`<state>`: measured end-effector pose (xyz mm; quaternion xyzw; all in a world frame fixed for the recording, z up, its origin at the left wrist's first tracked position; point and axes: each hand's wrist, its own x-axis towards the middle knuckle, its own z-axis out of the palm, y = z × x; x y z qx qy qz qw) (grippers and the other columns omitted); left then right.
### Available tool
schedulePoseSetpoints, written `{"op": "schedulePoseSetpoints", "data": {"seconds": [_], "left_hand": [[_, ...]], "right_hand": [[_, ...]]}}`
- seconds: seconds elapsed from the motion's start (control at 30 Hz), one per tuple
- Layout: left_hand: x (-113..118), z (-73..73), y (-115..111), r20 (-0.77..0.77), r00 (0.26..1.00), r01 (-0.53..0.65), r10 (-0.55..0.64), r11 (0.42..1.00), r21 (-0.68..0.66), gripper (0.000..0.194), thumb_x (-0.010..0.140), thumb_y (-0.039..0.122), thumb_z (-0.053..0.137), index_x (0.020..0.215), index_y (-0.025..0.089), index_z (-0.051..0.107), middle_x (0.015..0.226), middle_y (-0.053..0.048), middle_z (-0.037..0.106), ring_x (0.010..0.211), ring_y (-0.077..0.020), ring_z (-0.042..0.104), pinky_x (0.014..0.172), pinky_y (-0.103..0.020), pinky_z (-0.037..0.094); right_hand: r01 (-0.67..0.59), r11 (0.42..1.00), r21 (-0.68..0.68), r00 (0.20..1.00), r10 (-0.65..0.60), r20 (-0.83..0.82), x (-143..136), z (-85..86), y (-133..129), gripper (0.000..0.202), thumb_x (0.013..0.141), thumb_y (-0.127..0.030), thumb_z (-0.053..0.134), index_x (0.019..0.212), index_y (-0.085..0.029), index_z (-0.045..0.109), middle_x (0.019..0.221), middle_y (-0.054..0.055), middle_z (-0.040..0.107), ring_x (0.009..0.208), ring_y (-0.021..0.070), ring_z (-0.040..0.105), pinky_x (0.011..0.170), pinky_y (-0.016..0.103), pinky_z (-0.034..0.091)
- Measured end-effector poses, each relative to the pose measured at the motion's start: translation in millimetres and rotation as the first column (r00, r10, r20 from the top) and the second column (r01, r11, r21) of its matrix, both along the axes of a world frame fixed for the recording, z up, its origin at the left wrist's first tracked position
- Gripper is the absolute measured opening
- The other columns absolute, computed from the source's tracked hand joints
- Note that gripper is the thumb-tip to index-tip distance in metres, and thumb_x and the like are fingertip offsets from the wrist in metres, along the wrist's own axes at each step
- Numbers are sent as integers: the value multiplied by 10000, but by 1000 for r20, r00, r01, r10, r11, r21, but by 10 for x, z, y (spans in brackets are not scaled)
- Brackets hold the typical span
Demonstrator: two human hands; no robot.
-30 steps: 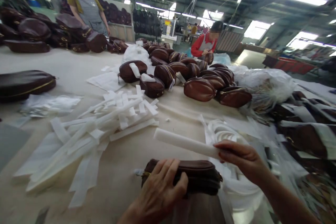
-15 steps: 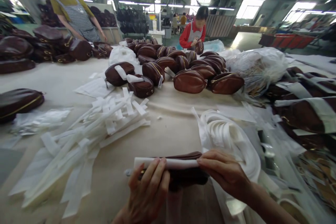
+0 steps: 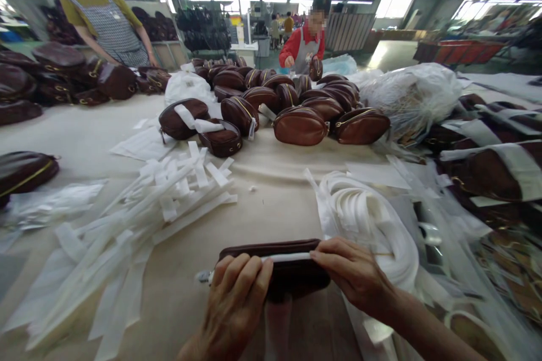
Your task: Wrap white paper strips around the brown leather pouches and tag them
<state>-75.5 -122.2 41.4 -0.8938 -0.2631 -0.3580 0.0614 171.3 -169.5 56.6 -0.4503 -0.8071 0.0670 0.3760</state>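
We log a pale table [image 3: 271, 208] filling most of the view; at two o'clock a clear plastic bag [image 3: 417, 90] holds tan stuff, too blurred to name. At six o'clock sits the brown pouch [image 3: 298, 282], contents hidden: left hand [image 3: 237, 287] fingers curl closed over it, probably for steadiness; right hand [image 3: 355, 271] fingertips pinch the white strip [image 3: 292, 258], seemingly to align it along the pouch's top.

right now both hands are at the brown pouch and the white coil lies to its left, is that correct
Not left: in the head view, the white coil lies to the right of the brown pouch. Left hand and right hand are at it.
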Motion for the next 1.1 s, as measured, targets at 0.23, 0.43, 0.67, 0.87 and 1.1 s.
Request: {"op": "schedulePoseSetpoints", "data": {"seconds": [0.23, 0.43, 0.67, 0.87, 1.1], "left_hand": [[34, 180, 119, 22, 1000, -9, 11, 996, -93, 208, 893, 147, 548, 1094, 123, 598, 973, -81, 622, 945, -202, 538, 901, -380, 353], [15, 119, 148, 150, 989, 39, 1, 963, -267, 163, 911, 177, 521, 1029, 183, 633, 887, -33, 615, 878, -159, 539, 888, -347, 353], [24, 60, 103, 75, 997, 1, 16, 977, -215, 166, 910, 155, 502, 1031, 158, 615, 893, -57, 608, 901, -193, 539, 880, -384, 368], [45, 58, 110, -40, 999, -20, 18, 998, -57, 154, 892, 77, 474, 1011, 119, 564, 1204, -170, 547, 1104, -260, 524, 930, -430, 396], [170, 10, 113, -101, 993, -54, 56, 998, 26, 182, 940, 232, 427, 944, 94, 545, 982, -145, 609, 907, -258, 572, 826, -410, 429]], "right_hand": [[20, 974, -227, 990, -51, -133, -11, -14, 49, 229, 911, -125, 459, 1070, -188, 612, 880, 55, 630, 770, 122, 615, 661, 209, 513], [30, 979, -200, 995, -47, -82, -36, -17, 52, 230, 910, -104, 447, 1054, -171, 613, 886, 61, 620, 784, 124, 609, 680, 212, 508], [142, 988, -57, 986, -137, 90, -136, 38, -7, 240, 864, -67, 430, 1017, -156, 592, 958, 103, 592, 872, 188, 583, 768, 340, 504], [131, 991, 33, 983, -134, 126, -243, -69, 36, 152, 887, -235, 510, 1004, -137, 498, 1108, 178, 587, 1031, 266, 552, 862, 439, 482], [121, 993, 12, 990, -122, 70, -268, -246, 57, 277, 936, -233, 422, 1199, -147, 442, 979, 108, 608, 871, 216, 556, 761, 380, 502]]}}
